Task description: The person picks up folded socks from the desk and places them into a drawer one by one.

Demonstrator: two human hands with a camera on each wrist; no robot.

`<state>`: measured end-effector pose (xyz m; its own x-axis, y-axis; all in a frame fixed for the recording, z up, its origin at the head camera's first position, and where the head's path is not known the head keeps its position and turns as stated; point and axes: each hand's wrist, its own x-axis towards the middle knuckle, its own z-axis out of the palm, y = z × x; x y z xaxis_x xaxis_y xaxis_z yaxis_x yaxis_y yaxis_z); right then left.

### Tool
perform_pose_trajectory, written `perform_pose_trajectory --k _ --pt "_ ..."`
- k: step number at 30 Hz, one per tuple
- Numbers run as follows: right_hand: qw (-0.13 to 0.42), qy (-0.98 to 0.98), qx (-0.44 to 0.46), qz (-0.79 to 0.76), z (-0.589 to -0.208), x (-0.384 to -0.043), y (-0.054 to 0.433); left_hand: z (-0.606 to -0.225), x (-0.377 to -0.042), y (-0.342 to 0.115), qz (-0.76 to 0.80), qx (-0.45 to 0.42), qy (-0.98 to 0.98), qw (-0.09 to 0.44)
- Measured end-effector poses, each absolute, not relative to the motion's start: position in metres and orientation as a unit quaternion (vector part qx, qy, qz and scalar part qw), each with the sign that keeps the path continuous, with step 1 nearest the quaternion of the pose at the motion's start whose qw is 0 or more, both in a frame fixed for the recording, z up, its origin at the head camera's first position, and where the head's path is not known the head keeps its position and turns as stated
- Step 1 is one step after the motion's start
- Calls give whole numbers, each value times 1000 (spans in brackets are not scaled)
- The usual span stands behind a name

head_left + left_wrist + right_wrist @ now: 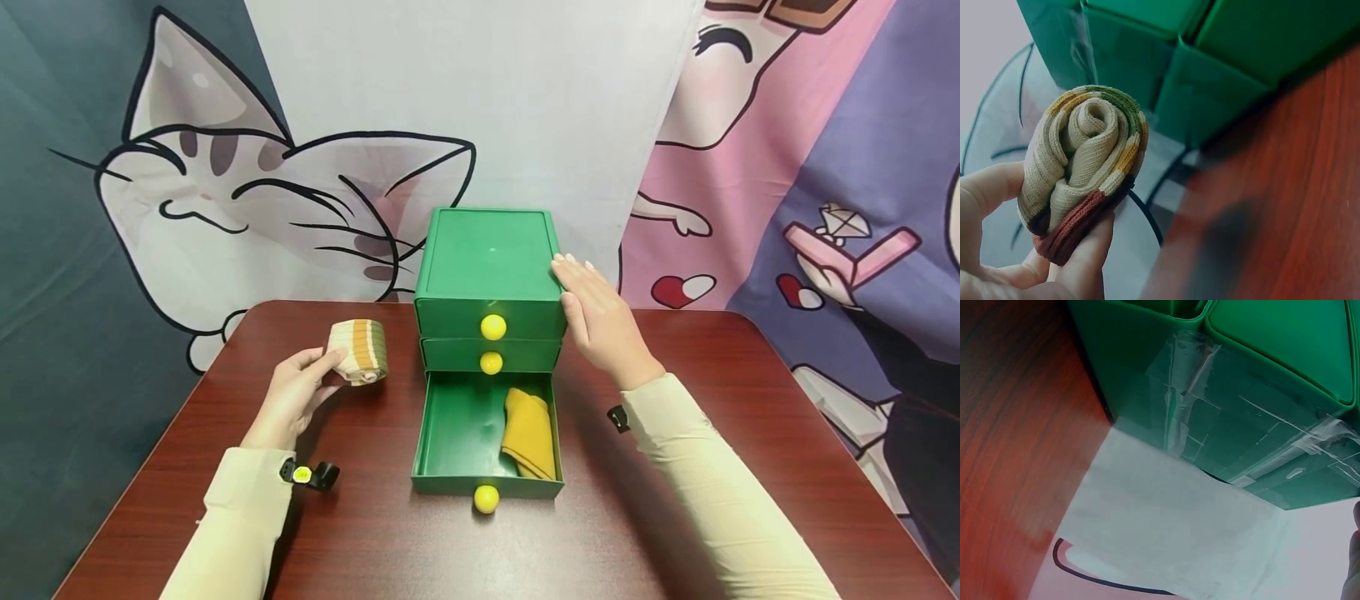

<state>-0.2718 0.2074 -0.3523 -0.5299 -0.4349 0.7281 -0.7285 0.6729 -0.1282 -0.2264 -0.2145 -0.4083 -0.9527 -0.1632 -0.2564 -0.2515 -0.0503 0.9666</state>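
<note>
My left hand (288,392) pinches a rolled-up striped sock (358,352) above the table, left of a green drawer unit (491,254). Up close in the left wrist view, the rolled sock (1088,169) shows cream knit with yellow, green and dark red bands. My right hand (603,325) touches the unit's right upper edge with its fingers straight. The bottom drawer (457,433) is pulled out, and a folded mustard-yellow cloth item (528,433) lies on its right side. The upper two drawers are closed. In the right wrist view the unit's side (1241,419) bears clear tape.
The unit stands near the back of a reddish-brown wooden table (375,533). Yellow round knobs (492,327) mark each drawer front. Behind hangs a cloth backdrop (480,75) with cartoon drawings.
</note>
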Motion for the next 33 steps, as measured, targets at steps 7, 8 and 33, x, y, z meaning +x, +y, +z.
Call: perform_pose_trajectory --k 7,8,33 --pt "342 -848 343 216 -351 -271 207 -391 -214 -205 727 -105 678 18" --pt "342 -848 343 216 -350 -271 207 -389 -212 -204 730 -98 676 18" --pt "333 -854 337 214 -351 -269 207 -356 -167 -157 748 73 655 86"
